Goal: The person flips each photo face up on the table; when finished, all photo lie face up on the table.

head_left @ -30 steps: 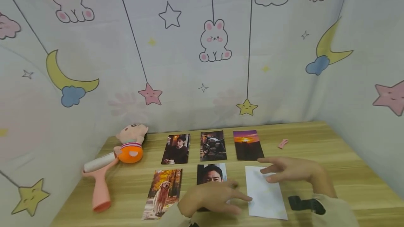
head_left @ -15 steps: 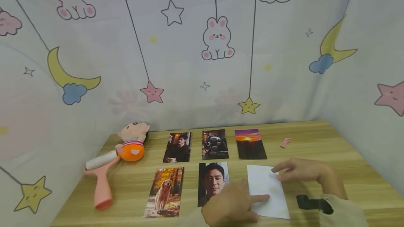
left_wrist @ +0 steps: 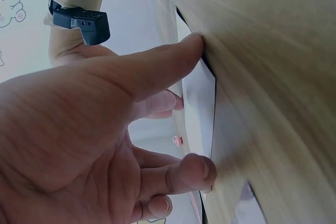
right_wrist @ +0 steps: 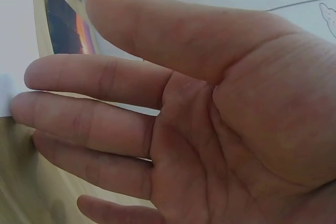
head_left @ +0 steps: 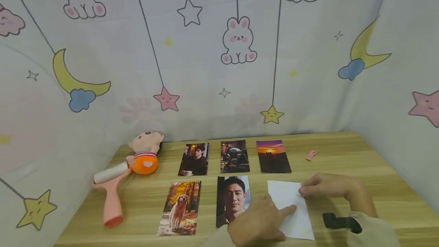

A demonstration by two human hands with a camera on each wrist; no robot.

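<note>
A white card [head_left: 297, 225] lies on the wooden table in the front row, at its right end. My left hand [head_left: 257, 219] is over the card's left part, index finger stretched onto the white surface. In the left wrist view, the left thumb [left_wrist: 176, 61] reaches one edge of the card [left_wrist: 199, 108]. At the card's upper right edge, the fingertips of my right hand [head_left: 329, 186] touch it. The right wrist view shows that hand's fingers [right_wrist: 89, 121] nearly straight, with the thumb apart. Beside the left hand lies a portrait photo [head_left: 233, 197], partly covered by it.
Behind are a seated-person photo [head_left: 194, 159], a motorcycle photo [head_left: 234, 157] and a sunset photo [head_left: 273, 157]. A dog photo [head_left: 179, 209] lies front left. Further left are a pink-handled lint roller [head_left: 112, 201] and a plush toy [head_left: 145, 153]. A pink bow [head_left: 311, 155] lies back right.
My left hand has moved right from over the portrait photo onto the white card. The right hand has shifted from above the card to its right edge.
</note>
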